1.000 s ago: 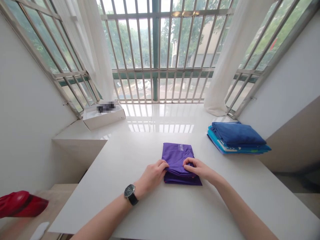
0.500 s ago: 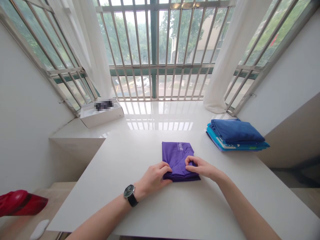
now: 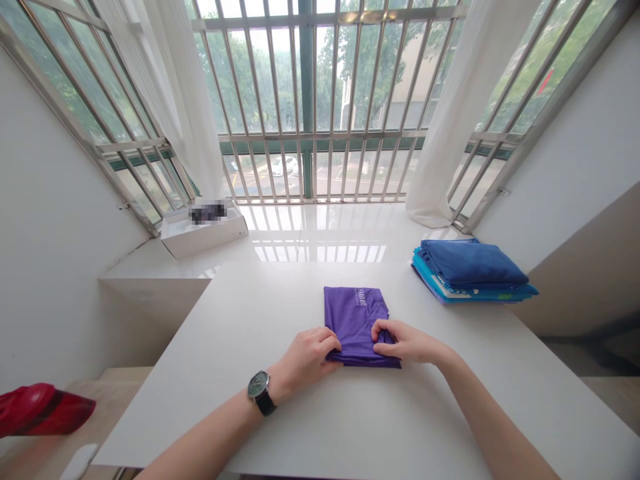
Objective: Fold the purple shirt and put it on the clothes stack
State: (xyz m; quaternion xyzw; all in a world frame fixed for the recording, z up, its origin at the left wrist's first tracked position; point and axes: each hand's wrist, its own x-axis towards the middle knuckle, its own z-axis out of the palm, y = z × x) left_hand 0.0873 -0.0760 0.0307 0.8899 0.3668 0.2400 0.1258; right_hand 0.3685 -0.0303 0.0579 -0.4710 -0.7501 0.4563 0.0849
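Note:
A folded purple garment [image 3: 354,315] with small white lettering lies in the middle of the white table [image 3: 260,320]. My left hand [image 3: 306,357], with a black watch on its wrist, pinches the garment's near left corner. My right hand [image 3: 404,341] pinches the near right edge, fingers curled into the cloth. Both hands rest on the tabletop at the garment's near end.
A stack of folded blue and turquoise clothes [image 3: 470,272] sits at the table's right rear. A white box [image 3: 203,232] stands on the glossy window ledge at the left. Barred windows and white curtains [image 3: 463,107] lie behind. A red object [image 3: 40,408] sits low left.
The near end of the purple garment has been folded up tighter, so it looks shorter. Both hands shifted slightly along its near edge and still grip it.

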